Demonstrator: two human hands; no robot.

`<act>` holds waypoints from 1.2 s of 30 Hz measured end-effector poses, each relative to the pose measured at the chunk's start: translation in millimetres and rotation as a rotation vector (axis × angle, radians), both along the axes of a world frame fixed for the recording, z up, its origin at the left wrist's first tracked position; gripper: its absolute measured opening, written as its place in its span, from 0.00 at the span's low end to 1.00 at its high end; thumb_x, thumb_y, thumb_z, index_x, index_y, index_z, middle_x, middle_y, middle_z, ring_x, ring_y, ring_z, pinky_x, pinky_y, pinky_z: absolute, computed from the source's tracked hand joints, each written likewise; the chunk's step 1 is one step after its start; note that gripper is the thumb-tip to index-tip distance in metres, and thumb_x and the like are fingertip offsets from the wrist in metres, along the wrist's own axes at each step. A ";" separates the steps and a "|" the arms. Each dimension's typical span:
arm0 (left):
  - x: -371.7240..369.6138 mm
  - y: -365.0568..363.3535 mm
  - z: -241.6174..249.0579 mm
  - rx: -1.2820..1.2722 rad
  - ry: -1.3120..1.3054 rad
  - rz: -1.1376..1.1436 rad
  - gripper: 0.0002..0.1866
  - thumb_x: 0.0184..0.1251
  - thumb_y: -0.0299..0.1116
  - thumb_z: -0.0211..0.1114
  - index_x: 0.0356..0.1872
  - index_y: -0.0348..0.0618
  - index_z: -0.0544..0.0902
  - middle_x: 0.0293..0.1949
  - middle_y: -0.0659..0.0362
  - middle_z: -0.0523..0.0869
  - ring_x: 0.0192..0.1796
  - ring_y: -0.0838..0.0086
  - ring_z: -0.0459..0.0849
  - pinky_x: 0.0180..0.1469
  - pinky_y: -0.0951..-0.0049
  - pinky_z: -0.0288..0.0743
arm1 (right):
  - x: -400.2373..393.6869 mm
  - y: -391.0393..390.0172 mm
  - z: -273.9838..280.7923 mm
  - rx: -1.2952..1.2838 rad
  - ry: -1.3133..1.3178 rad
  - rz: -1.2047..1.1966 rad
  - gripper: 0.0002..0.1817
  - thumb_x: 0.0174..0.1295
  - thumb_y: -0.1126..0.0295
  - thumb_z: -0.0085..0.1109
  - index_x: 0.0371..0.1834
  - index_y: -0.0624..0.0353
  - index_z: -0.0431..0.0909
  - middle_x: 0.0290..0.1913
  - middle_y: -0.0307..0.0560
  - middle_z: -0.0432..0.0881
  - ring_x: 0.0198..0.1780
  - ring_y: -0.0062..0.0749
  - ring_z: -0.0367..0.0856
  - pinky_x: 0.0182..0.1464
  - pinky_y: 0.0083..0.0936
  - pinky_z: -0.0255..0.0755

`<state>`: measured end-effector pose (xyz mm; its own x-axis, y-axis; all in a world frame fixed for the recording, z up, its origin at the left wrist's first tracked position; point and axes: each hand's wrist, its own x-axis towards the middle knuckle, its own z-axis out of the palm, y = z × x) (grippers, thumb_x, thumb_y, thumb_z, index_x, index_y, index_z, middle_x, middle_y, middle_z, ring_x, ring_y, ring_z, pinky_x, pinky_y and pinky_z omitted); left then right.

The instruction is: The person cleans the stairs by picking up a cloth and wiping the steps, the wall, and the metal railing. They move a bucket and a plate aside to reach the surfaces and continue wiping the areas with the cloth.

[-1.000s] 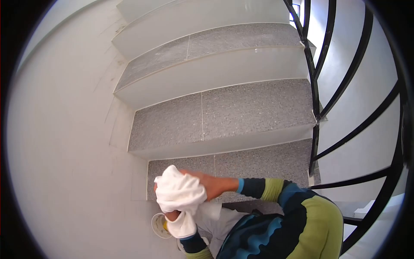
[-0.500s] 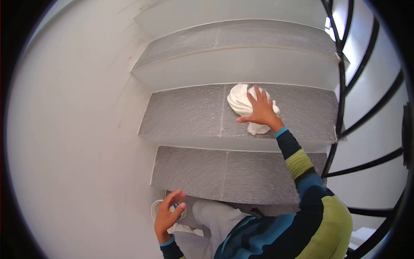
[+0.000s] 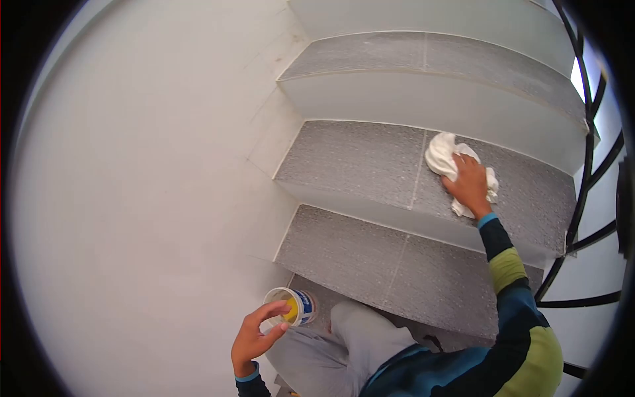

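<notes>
A crumpled white cloth lies bunched on the grey stair tread in the upper right of the head view. My right hand presses down over it, fingers drawn together and curled into the folds. At the lower left, my left hand hovers in front of a small white bucket with a blue label. Its thumb and fingers are apart with nothing between them. Something yellow shows inside the bucket, partly hidden by the fingers.
Grey treads with pale risers climb ahead. A white wall curves along the left. Black metal railing bars line the right side. My bent knee in grey trousers is just below the lower tread.
The view has swung left, so the stairs sit further right. My right hand's spread fingers have closed onto the cloth. More of the bucket shows beside my left hand.
</notes>
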<state>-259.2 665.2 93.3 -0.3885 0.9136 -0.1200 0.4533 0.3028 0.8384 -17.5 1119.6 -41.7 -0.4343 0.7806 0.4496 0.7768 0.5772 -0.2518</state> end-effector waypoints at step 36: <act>-60.4 675.2 46.5 -0.291 0.870 -0.618 0.49 0.51 0.73 0.47 0.71 0.61 0.43 0.70 0.43 0.35 0.71 0.47 0.31 0.62 0.34 0.29 | 167.2 56.5 55.8 -0.224 1.529 -0.901 0.24 0.56 0.64 0.61 0.52 0.66 0.69 0.46 0.51 0.78 0.46 0.34 0.76 0.48 0.31 0.70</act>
